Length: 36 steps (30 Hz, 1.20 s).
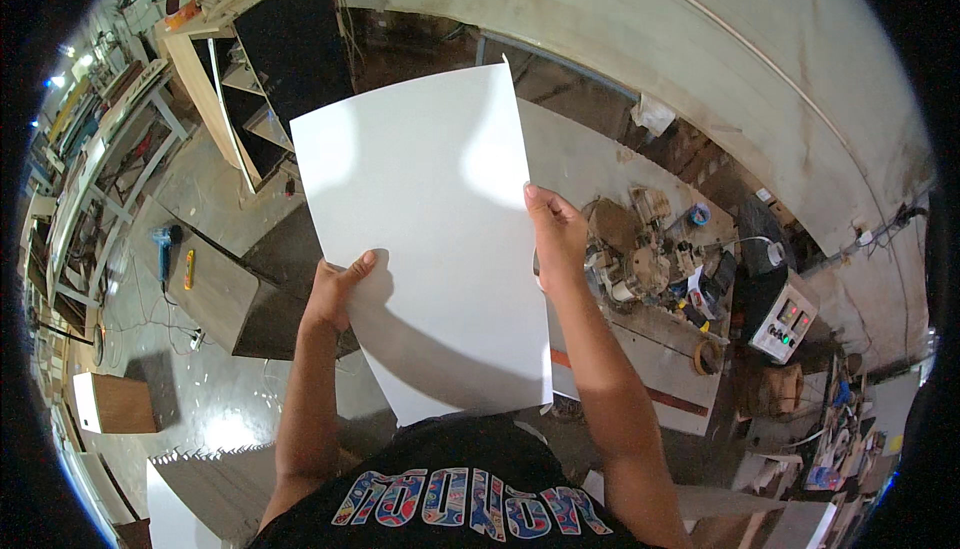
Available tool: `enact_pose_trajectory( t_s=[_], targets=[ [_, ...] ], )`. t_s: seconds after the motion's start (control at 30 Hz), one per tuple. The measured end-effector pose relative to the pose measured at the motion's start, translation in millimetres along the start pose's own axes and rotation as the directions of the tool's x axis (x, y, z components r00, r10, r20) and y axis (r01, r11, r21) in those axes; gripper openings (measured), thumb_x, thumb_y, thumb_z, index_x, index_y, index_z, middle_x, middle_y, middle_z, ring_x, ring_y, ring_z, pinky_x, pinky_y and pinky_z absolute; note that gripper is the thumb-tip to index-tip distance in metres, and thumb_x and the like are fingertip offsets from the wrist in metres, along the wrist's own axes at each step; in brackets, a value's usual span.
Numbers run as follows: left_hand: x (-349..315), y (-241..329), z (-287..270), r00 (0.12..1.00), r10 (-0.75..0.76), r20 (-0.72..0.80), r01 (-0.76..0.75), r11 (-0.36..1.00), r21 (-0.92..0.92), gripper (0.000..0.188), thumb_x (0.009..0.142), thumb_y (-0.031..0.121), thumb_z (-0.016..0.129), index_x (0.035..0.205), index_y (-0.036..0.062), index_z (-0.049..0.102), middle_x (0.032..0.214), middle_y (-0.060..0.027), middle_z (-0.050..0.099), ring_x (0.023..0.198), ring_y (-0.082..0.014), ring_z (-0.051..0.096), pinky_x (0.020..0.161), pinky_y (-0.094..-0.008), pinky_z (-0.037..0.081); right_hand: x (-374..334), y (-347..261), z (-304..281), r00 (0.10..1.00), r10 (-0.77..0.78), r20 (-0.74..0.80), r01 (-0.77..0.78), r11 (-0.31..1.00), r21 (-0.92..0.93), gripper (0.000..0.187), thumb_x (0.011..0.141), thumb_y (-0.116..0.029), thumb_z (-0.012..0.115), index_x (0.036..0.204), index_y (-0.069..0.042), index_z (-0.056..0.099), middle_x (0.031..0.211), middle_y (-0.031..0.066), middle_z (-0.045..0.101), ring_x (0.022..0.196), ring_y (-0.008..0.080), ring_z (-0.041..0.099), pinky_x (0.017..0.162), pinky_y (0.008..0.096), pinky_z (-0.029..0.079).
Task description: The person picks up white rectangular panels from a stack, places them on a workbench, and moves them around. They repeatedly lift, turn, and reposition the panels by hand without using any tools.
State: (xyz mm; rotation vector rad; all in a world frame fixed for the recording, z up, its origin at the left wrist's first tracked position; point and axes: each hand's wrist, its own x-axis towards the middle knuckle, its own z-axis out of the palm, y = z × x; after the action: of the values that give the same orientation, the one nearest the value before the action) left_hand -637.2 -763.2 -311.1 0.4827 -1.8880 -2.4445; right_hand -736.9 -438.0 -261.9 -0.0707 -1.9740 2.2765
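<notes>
A large white rectangular sheet (430,219) is held up in front of me, slightly tilted, its lower edge close to my shirt. My left hand (338,287) grips its left edge around mid-height, thumb on the near face and fingers hidden behind. Higher up on the opposite edge, my right hand (556,234) is closed the same way, thumb in front. The sheet's top right corner sticks up a little. Whether it is paper, laminate or thin board I cannot tell.
Left, a blue power tool (165,249) and a yellow cutter (189,269) lie near a brown panel (215,289). A black cabinet (295,44) stands behind. On the right, a worktable (640,349) bears a machine (640,249) and tape; beside it is a control box (785,319).
</notes>
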Motion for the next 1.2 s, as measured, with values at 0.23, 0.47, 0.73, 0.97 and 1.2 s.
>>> enact_pose_trajectory(
  t_s=[0.23,0.47,0.73,0.97,1.2],
  targets=[
    [-6,2,-9,0.999,-0.018,-0.034,0.018,1.0,0.007,0.051,0.1,0.03,0.09,0.13,-0.0049,0.07,0.108,-0.0156,0.077,0.094,-0.0257,0.075,0.078,-0.0444,0.065,7,14,-2,0.976,0.153,0.153,-0.138,0.985,-0.107,0.073,0.111,-0.055,0.07,0.15,0.007,0.065,0.141,0.0171,0.07,0.131,0.0215,0.063,0.115,0.0368,0.048],
    [10,-27,-41,0.989,-0.03,-0.145,0.026,0.999,-0.03,0.04,0.103,0.035,0.086,0.115,-0.0022,0.076,0.09,-0.011,0.075,0.074,-0.0237,0.072,0.065,-0.0425,0.061,-52,93,-38,0.793,0.454,0.405,-0.444,0.887,-0.126,0.101,0.115,-0.074,0.041,0.175,0.006,0.029,0.183,0.0255,0.03,0.169,0.0358,0.03,0.138,0.0469,0.022],
    [23,-63,-99,0.975,-0.095,-0.203,0.083,0.994,-0.065,0.051,0.099,0.044,0.088,0.122,0.0012,0.073,0.096,-0.0084,0.072,0.082,-0.0242,0.07,0.074,-0.0433,0.061,-138,173,-79,0.731,0.568,0.378,-0.433,0.815,-0.386,0.093,0.119,-0.07,0.032,0.171,0.007,0.04,0.174,0.0256,0.045,0.162,0.0335,0.042,0.135,0.0475,0.03],
    [11,-64,-117,0.971,-0.057,-0.233,0.015,0.984,-0.175,0.051,0.101,0.039,0.087,0.13,0.0008,0.069,0.106,-0.011,0.073,0.092,-0.0265,0.073,0.079,-0.0455,0.063,-171,217,-76,0.641,0.729,0.239,-0.748,0.664,-0.021,0.099,0.114,-0.079,0.033,0.169,0.002,0.046,0.166,0.0168,0.056,0.149,0.0309,0.056,0.123,0.0449,0.045],
    [2,-58,-134,0.94,-0.047,-0.339,0.009,0.993,-0.114,0.054,0.106,0.045,0.08,0.137,0.0022,0.067,0.106,-0.0103,0.071,0.092,-0.025,0.071,0.08,-0.0439,0.061,-159,236,-74,0.761,0.491,0.424,-0.312,0.85,-0.425,0.075,0.114,-0.062,0.059,0.157,0.0,0.061,0.145,0.0113,0.073,0.132,0.0258,0.067,0.115,0.0426,0.051]
  ],
)
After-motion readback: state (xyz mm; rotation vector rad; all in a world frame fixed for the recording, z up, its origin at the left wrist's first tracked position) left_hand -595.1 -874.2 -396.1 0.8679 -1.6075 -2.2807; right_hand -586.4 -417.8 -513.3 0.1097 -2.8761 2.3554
